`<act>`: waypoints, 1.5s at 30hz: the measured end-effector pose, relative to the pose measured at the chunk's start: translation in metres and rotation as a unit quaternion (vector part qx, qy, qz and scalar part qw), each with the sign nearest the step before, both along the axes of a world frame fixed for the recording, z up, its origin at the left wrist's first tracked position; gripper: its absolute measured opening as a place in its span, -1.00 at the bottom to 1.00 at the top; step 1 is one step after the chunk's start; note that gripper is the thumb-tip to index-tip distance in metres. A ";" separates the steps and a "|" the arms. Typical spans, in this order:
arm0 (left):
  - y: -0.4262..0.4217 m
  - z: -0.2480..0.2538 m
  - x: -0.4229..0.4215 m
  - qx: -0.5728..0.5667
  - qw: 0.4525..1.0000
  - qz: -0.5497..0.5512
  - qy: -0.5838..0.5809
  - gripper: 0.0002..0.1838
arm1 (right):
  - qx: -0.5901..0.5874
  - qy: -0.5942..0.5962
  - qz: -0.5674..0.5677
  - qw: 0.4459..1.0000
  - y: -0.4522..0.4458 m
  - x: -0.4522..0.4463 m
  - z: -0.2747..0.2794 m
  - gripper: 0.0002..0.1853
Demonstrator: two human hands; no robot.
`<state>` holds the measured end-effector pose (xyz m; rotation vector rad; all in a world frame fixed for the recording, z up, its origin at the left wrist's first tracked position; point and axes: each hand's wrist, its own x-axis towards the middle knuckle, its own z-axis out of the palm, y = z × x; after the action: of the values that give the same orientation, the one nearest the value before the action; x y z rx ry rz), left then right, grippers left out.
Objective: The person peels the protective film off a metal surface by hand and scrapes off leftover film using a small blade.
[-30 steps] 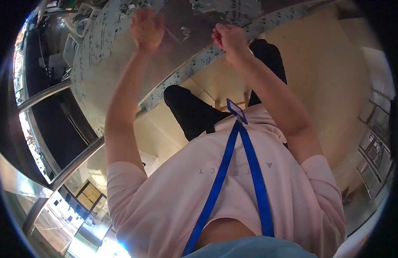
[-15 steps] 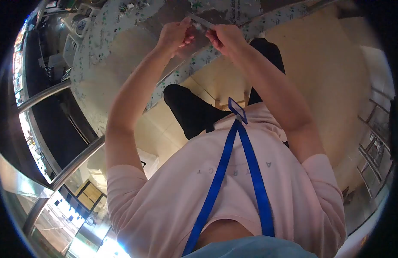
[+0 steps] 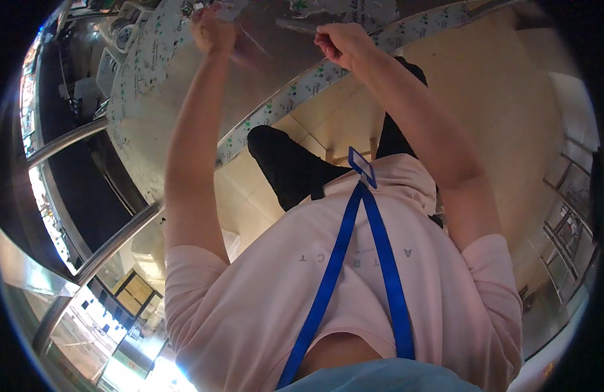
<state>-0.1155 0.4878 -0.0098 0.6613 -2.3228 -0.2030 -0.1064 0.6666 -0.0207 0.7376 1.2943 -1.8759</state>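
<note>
My right hand (image 3: 342, 44) is closed round one end of a thin, flat strip-like tool (image 3: 295, 25), which points left above the table. My left hand (image 3: 212, 31) is at the upper left over the table, its fingers curled near a small heap of scraps (image 3: 190, 6); what it grips, if anything, is too small to name. The table (image 3: 250, 88) is a shiny surface partly covered by printed film (image 3: 142, 85) with green marks. A strip of the same film runs along the near edge.
White plastic baskets (image 3: 108, 68) stand beyond the table's left side. Metal rails (image 3: 112, 245) run along the left. My knees are below the table's near edge. A metal rack (image 3: 566, 228) stands at the far right.
My left hand first came in beside my right hand, then moved away left to the scraps. The thin tool in my right hand now shows pointing left.
</note>
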 end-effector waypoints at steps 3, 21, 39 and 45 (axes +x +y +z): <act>-0.089 -0.025 -0.005 0.091 0.977 -0.107 -0.159 -0.73 | -0.001 0.010 0.006 1.000 0.002 -0.001 -0.001 -0.91; 0.003 -0.014 0.025 -0.290 0.791 -0.534 -0.066 -0.81 | 0.519 0.768 0.146 0.345 0.006 0.010 -0.009 -0.84; -0.008 -0.016 0.009 -0.371 0.727 -0.562 -0.135 -0.83 | 0.495 0.798 0.171 0.299 -0.008 -0.001 -0.025 -0.95; -0.010 -0.018 0.002 -0.378 0.719 -0.557 -0.173 -0.80 | 0.488 0.791 0.173 0.327 -0.009 -0.004 -0.027 -0.90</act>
<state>-0.1132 0.4779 -0.0277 -1.2513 -2.5219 0.3777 -0.1106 0.6577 -0.0478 -1.5319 3.3514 -0.6139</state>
